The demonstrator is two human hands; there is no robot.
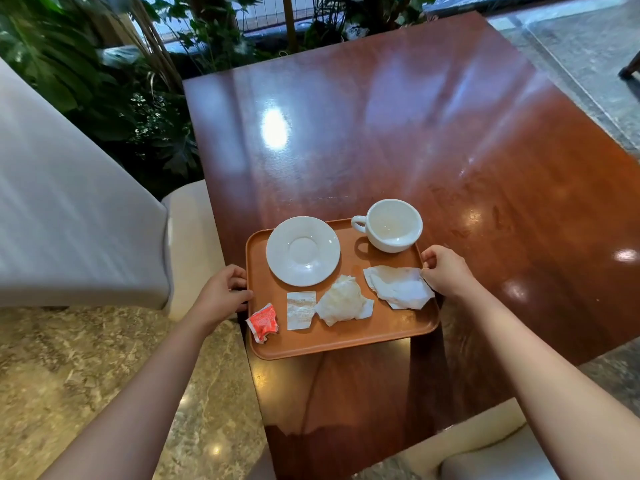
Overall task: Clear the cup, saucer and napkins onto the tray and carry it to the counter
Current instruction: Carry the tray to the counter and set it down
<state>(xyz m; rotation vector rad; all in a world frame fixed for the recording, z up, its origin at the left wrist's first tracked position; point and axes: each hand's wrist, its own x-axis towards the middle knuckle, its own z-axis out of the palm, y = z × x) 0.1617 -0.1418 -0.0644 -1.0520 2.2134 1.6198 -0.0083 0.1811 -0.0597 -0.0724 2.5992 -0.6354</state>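
Your left hand (225, 289) and right hand (446, 271) clasp opposite side rims of the orange tray (346, 341); cup (391, 225), saucer (303, 251) and napkins (346, 303) sit between them; lift level.

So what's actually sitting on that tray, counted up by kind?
On the tray, held by the left hand and right hand:
Cup: 1
Saucer: 1
Napkins: 2, crumpled napkin, stained napkin
Packets: 2, white packet, red packet
Total: 6
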